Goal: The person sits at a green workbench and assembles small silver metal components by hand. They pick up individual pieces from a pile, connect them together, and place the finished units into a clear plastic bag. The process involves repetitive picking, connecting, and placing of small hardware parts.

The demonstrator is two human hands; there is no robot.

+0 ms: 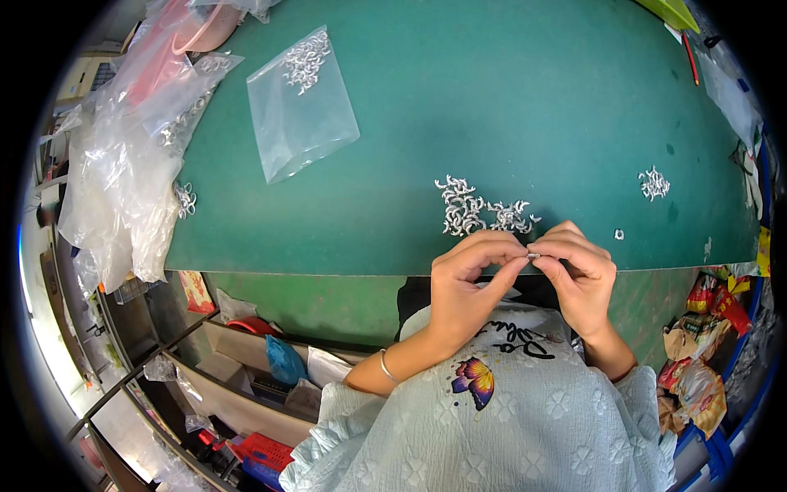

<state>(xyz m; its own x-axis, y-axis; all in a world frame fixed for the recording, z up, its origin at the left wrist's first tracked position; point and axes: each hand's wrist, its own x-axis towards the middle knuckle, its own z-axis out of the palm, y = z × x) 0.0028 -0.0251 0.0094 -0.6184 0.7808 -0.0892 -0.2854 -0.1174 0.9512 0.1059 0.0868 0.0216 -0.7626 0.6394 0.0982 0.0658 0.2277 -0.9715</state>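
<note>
At the table's front edge my two hands meet fingertip to fingertip. A small silver metal piece (533, 256) sits between them, mostly covered by the fingers. My left hand (471, 275) pinches one end with thumb and forefinger, and my right hand (578, 275) pinches the other. Just beyond my left hand lies a heap of small curved silver metal pieces (463, 207), with a second clump (512, 216) beside it. To the right of my right hand is a single small square-looking silver piece (619, 234). Farther right sits a small pile of silver pieces (654, 184).
A clear plastic bag (303, 123) with silver pieces lies at the far left of the green table (393, 107). Large plastic bags (123, 180) and a pink basin (209, 31) crowd the left edge. An open drawer (254, 373) is below left; crumpled wrappers (697, 353) lie right.
</note>
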